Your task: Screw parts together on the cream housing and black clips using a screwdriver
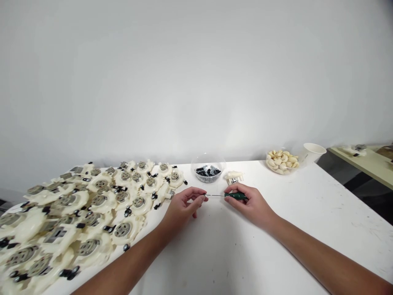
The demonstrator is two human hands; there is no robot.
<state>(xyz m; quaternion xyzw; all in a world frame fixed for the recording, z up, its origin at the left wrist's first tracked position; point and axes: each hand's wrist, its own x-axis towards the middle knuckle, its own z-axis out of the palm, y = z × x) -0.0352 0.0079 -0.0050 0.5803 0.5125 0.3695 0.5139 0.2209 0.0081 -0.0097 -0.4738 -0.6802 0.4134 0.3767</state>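
Observation:
My right hand (245, 203) is closed round the dark green handle of a screwdriver (236, 196). Its thin metal shaft points left, level above the white table. At the shaft's tip, the fingers of my left hand (187, 203) are pinched together; whatever small thing they hold there is too small to make out. Just beyond the screwdriver lies a single cream plastic part with a metal piece (234, 177). A clear round bowl (208, 177) behind my hands holds small black pieces and shiny metal screws.
Many cream motor housings (101, 200) with grey motors and black fittings cover the table's left side. At the back right stand a clear bowl of cream, rounded pieces (282, 161) and a white paper cup (312, 152). A lower yellowish surface (365, 164) lies beyond the table's right edge.

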